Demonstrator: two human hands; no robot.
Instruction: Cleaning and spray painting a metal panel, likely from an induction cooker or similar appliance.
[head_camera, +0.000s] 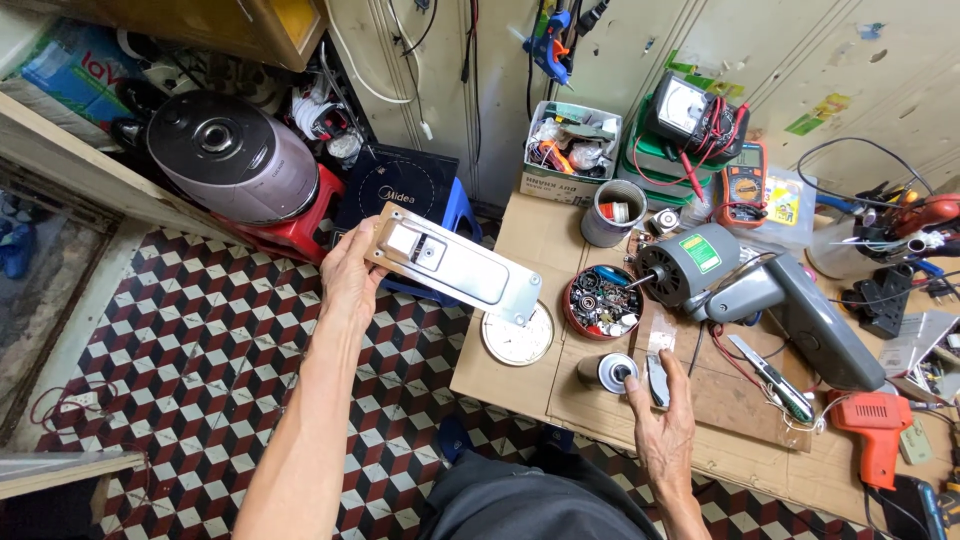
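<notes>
My left hand pinches the metal plate by its end, raised over the floor beside the bench; it looks stiff, light, sharp-edged, while my right hand curls loosely round a small part.

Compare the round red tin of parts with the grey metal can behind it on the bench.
The red tin is wide and shallow; the grey can is narrow and tall. The tin is packed with small metal parts, while little shows inside the can. The tin is red, the can plain grey. Both stand open-topped on the cardboard-covered bench, untouched by the hands.
</notes>
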